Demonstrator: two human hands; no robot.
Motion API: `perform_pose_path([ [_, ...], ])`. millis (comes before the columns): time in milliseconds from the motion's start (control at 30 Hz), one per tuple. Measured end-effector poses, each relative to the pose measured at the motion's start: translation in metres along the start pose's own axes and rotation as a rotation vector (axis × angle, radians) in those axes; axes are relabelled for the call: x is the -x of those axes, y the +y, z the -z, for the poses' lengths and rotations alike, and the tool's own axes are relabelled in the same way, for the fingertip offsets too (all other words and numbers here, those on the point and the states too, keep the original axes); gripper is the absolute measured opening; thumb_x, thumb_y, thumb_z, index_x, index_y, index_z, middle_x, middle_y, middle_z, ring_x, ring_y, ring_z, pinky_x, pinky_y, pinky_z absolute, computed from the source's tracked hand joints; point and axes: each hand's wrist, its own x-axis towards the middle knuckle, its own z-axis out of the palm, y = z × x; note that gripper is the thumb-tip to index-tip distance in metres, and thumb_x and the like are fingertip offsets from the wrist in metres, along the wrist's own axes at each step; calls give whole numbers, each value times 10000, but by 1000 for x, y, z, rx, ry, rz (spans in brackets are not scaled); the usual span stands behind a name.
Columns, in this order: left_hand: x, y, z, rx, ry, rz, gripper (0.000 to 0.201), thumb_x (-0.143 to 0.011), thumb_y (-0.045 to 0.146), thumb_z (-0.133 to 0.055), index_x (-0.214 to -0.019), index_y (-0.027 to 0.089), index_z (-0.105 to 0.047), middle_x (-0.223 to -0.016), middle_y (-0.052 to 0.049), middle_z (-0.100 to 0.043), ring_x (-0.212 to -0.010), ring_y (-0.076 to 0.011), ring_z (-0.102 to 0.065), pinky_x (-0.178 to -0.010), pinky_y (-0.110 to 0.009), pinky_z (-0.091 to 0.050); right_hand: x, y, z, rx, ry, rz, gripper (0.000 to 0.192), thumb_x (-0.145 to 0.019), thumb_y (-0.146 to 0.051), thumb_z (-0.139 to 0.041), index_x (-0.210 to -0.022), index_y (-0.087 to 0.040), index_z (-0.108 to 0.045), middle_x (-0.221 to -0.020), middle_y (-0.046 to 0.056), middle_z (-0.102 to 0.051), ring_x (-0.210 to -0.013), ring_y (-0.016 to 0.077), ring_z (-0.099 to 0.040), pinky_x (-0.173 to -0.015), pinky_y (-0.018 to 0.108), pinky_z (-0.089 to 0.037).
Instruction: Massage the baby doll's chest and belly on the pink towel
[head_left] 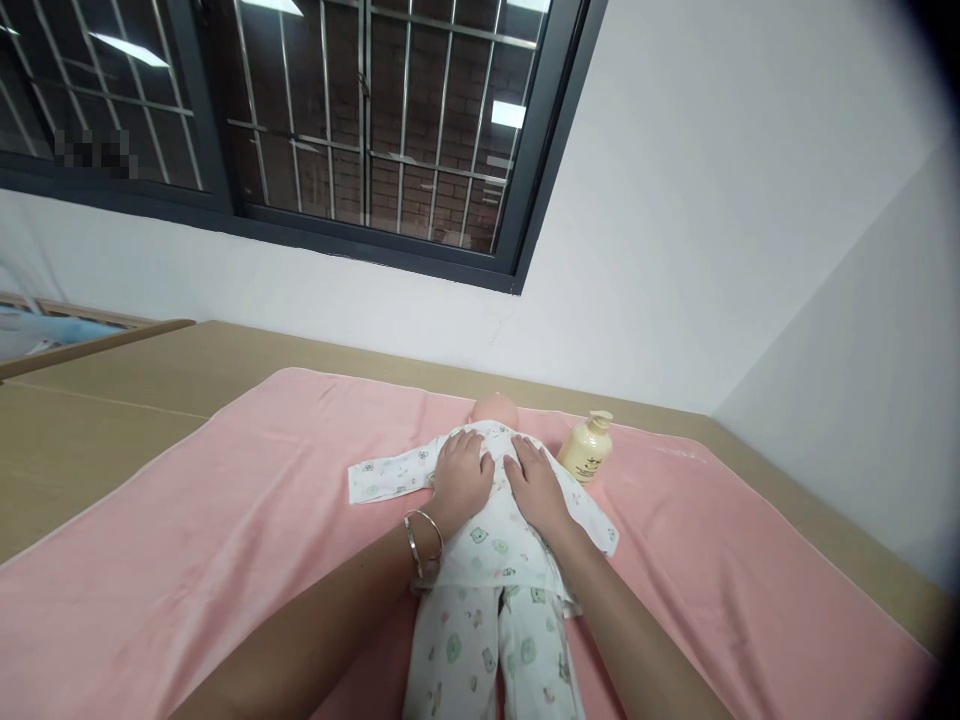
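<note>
A baby doll (pixel 495 410) lies on a pink blanket (pixel 262 480), its head toward the wall. It wears a white printed top (pixel 499 545) and matching trousers (pixel 454 645), with both sleeves spread out to the sides. My left hand (pixel 461 480) rests flat on the left part of the doll's chest, fingers stretched out. On the right part of the chest lies my right hand (pixel 536 485), also flat with its fingers extended. Neither hand grips anything. A silver bangle circles my left wrist. The doll's hands and feet do not show.
A pale yellow pump bottle (pixel 587 450) stands on the blanket, close to the right sleeve. The tan tabletop (pixel 112 420) borders the blanket. Behind it rises a white wall with a dark-framed barred window (pixel 375 130). Something light blue (pixel 56 327) sits at the far left.
</note>
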Motion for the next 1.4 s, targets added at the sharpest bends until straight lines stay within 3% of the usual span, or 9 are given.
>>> perform_pose_path([
  [600, -1, 4, 6, 48, 39, 17, 152, -869, 169, -470, -956, 183, -593, -976, -90, -661, -989, -251, -598, -921, -412, -475, 0, -5, 3, 71, 3, -13, 448, -979, -340, -357, -1345, -139, -520, -1386, 108, -543, -1347, 236, -415, -1165, 429, -229],
  [767, 1, 4, 6, 32, 43, 9, 174, -880, 172, -451, -980, 180, -594, -1006, -98, -667, -1016, -256, -600, -931, -414, -473, 4, -19, 7, 218, 26, -48, 387, -986, -288, -354, -1246, -123, -588, -1294, 147, -606, -1304, 262, -468, -1131, 441, -260],
  [1000, -3, 3, 6, 60, 22, 30, 172, -860, 160, -461, -985, 186, -576, -1024, -86, -652, -1025, -248, -588, -943, -405, -458, 18, -50, 14, 428, 19, -46, 323, -966, -206, -355, -956, -120, -666, -1092, 162, -688, -1123, 272, -591, -1061, 420, -317],
  [1167, -6, 2, 8, 80, -7, 30, 116, -842, 153, -464, -903, 199, -551, -939, -67, -631, -950, -232, -587, -896, -384, -462, 23, -56, 13, 444, -4, -50, 335, -965, -214, -353, -998, -112, -670, -1165, 182, -667, -1156, 268, -578, -1080, 428, -293],
  [1400, -3, 6, 8, -10, 11, 24, 80, -855, 167, -454, -851, 203, -525, -884, -70, -609, -898, -239, -578, -836, -388, -468, 8, -28, 11, 273, -59, -72, 440, -983, -309, -323, -1305, -120, -555, -1397, 162, -525, -1360, 276, -411, -1132, 468, -240],
])
